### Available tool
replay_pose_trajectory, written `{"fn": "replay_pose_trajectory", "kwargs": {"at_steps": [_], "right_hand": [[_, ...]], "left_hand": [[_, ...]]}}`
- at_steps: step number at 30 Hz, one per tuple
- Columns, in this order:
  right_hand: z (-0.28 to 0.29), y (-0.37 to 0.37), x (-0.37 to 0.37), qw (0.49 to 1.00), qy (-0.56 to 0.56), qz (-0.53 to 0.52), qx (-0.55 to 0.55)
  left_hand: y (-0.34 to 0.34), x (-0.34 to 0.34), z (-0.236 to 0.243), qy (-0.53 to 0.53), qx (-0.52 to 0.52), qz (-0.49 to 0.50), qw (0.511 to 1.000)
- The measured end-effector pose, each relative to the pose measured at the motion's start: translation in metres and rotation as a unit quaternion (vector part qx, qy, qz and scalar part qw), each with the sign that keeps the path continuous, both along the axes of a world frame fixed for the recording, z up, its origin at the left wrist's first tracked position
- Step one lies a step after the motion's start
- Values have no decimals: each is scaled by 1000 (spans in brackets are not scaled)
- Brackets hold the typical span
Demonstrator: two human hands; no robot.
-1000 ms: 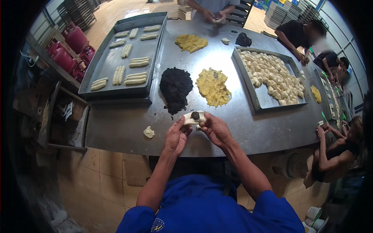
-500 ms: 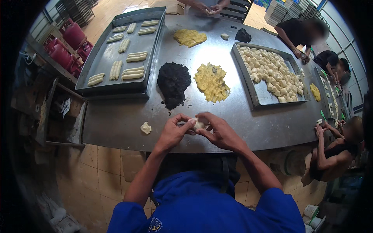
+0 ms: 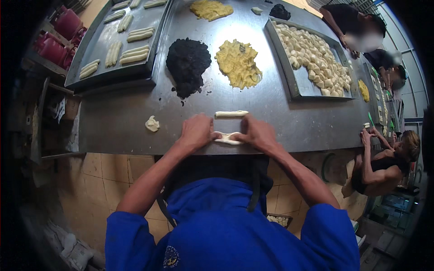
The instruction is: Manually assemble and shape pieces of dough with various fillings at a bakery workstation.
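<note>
Near the front edge of the steel table (image 3: 117,137), a small piece of white dough (image 3: 228,139) is spread out flat and wide. My left hand (image 3: 197,131) is closed on its left end, thumb pressed onto the dough. On its right end, my right hand (image 3: 258,134) grips in the same way. A smooth rolled dough stick (image 3: 230,114) lies crosswise just beyond, its right end close to my right hand. Off to the left of my hands sits a loose scrap of dough (image 3: 152,123).
Beyond lie a dark crumbly filling mound (image 3: 188,65) and a yellow one (image 3: 237,63). A metal tray (image 3: 151,74) at far left holds dough sticks in groups; a right-hand tray (image 3: 296,92) holds many dough pieces. Co-workers stand along the right side, one nearby (image 3: 384,167).
My hands have come down and spread slightly, from holding a dough lump to stretching dough at the table. A rolled stick now shows beyond them. The view has shifted toward the front edge.
</note>
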State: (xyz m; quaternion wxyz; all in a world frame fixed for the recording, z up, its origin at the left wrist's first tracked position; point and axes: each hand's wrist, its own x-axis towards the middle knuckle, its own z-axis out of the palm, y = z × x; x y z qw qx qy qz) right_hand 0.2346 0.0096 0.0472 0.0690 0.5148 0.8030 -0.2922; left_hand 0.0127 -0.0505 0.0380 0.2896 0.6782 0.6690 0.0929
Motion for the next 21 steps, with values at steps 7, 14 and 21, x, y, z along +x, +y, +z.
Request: {"fn": "replay_pose_trajectory", "kwargs": {"at_steps": [7,14,21], "right_hand": [[-6,3,37,995,74,-69,1],[-3,10,28,996,51,-54,-52],[-4,4,25,997,72,-41,-11]], "left_hand": [[0,-6,1,-85,-60,20,994],[18,12,16,29,-118,-23,992],[24,6,4,69,-102,-34,992]]}}
